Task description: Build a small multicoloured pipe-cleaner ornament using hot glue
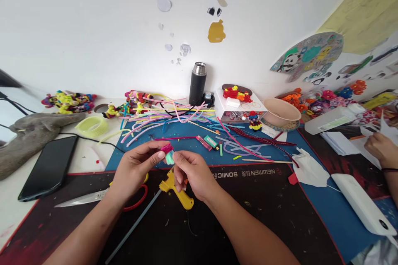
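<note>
Between my two hands is a small fuzzy piece point(168, 155), magenta at its top and mint green below, like bent pipe cleaner. My left hand point(139, 160) pinches its magenta end between thumb and fingers. The thumb and forefinger of my right hand point(192, 170) grip the green end. Just below lies a yellow hot glue gun point(178, 190), partly covered by my right hand, with a long glue stick point(133, 227) sticking out of its back. Scissors point(83, 198) with red and yellow handles lie partly under my left forearm.
Many pipe cleaners point(149, 126) spread across the back of the blue mat. A black flask point(197, 85), a white box point(239, 105) and a pink bowl point(281, 109) stand behind. A phone point(48, 167) lies left; a white power bank point(360, 203) and another person's hand point(381, 149) are right.
</note>
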